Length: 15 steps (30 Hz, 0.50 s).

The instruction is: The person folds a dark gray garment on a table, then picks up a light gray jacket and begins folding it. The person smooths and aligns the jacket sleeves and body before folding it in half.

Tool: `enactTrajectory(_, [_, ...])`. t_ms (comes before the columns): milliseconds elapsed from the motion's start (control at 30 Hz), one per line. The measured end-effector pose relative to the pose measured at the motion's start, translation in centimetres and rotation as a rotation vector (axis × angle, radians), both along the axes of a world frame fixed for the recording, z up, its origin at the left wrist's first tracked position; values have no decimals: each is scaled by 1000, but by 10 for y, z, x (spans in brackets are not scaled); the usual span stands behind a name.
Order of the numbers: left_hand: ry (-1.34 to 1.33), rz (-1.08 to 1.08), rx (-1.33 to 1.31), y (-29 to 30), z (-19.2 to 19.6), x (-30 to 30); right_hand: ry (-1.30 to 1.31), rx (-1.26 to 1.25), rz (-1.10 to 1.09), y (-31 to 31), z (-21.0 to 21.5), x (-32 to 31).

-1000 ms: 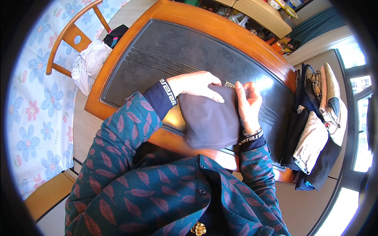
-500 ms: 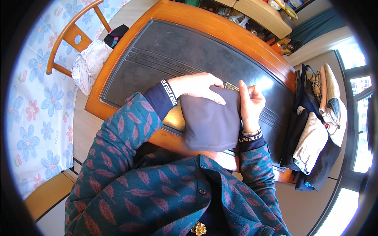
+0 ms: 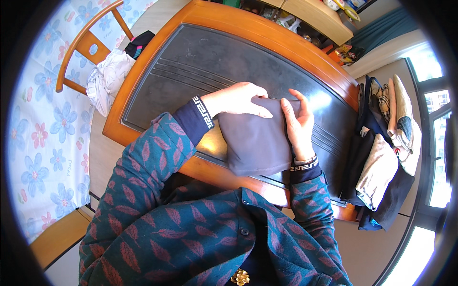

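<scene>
A smooth, dark grey piece of folded clothing (image 3: 257, 140) is held up between my hands, over the near side of the table. My left hand (image 3: 236, 101) grips its upper left edge, the thumb lying across the front and the fingers curled behind. At the upper right corner, my right hand (image 3: 298, 127) has its thumb against the front and side edge. The index finger of that hand points up and away, and its other fingers are partly hidden behind the cloth.
The wooden table (image 3: 200, 12) has a black inset top. Piled clothes (image 3: 379, 167) lie along its right end. To the left, white cloth (image 3: 109, 78) rests by a wooden chair (image 3: 78, 42) near a flowered curtain. Shelves with packages stand beyond the table.
My right hand has shifted inward onto the cloth's corner, its thumb now on the front. The gold patterned strip at the top edge is hidden now. The cloth's lower edge has risen slightly.
</scene>
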<state>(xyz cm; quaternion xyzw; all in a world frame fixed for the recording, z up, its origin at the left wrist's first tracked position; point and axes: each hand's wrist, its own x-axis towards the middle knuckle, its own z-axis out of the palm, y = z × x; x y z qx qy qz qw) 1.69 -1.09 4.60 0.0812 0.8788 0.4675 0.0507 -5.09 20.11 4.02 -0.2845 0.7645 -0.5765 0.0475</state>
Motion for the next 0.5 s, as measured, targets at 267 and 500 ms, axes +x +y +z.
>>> enactTrajectory(267, [138, 12, 10, 10, -8, 3, 181, 34, 4, -1, 1, 8])
enactTrajectory(500, [146, -13, -62, 7, -10, 1, 72, -2, 22, 0, -3, 7])
